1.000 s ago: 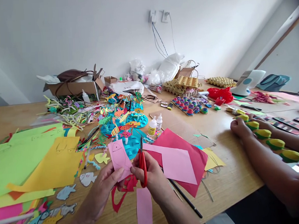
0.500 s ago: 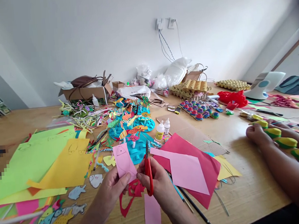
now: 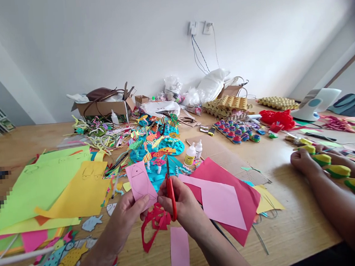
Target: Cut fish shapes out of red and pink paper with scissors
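Note:
My left hand (image 3: 133, 209) pinches the lower part of a pink paper piece (image 3: 140, 180) with a fish outline drawn on it. Just right of it, my right hand (image 3: 179, 197) grips red-handled scissors (image 3: 171, 198), their blades pointing away from me and apart from the paper. Whether the blades are parted is hard to see. Red paper scraps (image 3: 155, 223) lie on the table below my hands, beside a pink paper strip (image 3: 179, 250). To the right, a larger pink sheet (image 3: 223, 204) rests on a red sheet (image 3: 249, 201).
Green sheets (image 3: 47, 178) and a yellow sheet (image 3: 93, 187) lie left, with paper fish (image 3: 71, 258) nearer me. Ahead are blue egg-carton pieces with fish (image 3: 157, 150) and glue bottles (image 3: 190, 154). At right, another person's hands (image 3: 304, 162) hold a yellow-green egg-carton strip (image 3: 338, 170).
Both my hands have shifted slightly left and up, carrying the pink paper and the scissors. The fish-drawn piece is tilted more to the left.

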Motion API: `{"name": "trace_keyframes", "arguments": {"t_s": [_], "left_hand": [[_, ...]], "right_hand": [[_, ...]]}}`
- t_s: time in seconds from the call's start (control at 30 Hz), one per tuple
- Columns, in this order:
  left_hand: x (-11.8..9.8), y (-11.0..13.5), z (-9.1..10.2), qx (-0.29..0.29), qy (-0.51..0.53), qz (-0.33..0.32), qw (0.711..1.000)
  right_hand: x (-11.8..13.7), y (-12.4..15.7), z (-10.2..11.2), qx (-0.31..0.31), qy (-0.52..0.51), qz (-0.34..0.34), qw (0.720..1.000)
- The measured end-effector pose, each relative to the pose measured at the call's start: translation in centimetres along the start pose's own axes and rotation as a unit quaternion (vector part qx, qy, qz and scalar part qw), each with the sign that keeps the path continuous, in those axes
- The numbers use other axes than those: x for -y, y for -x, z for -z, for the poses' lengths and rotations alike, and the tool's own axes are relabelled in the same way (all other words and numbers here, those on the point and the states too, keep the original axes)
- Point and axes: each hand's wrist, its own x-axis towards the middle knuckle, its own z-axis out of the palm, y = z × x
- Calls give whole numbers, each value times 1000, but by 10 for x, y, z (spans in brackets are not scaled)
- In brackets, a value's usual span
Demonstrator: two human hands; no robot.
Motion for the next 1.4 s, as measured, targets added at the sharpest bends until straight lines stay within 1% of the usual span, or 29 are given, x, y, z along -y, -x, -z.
{"name": "trace_keyframes", "arguments": {"t_s": [0.1,0.2,0.3,0.4,0.5,0.57,0.7,0.87,1.0,1.13,1.4], "left_hand": [[1,1,2,13,-3,-11,1000],[2,1,3,-10,-8,-4,1000],[1,4,6,-34,-7,-6,999],[-4,7,12,-34,29,-2,999],[-12,9,15,-19,77,21,997],[-17,9,14,-5,94,34,995],[-22,9,12,19,104,47,993],[-21,8,10,5,110,73,991],[-22,8,8,7,110,82,991],[-23,9,5,13,131,87,988],[-20,8,5,20,152,98,983]], "right_hand": [[1,-2,-4,0,-5,0,1000],[5,0,-8,-1,16,-1,1000],[9,7,-8,7,73,-1,997],[8,18,-3,46,135,-13,990],[3,29,4,84,236,-26,968],[0,34,7,107,275,-36,955],[-1,39,8,131,278,-57,950],[-2,39,6,139,287,-57,946],[-4,37,4,142,258,-73,953],[-5,38,3,143,227,-87,959],[-7,38,6,137,227,-79,961]]}}
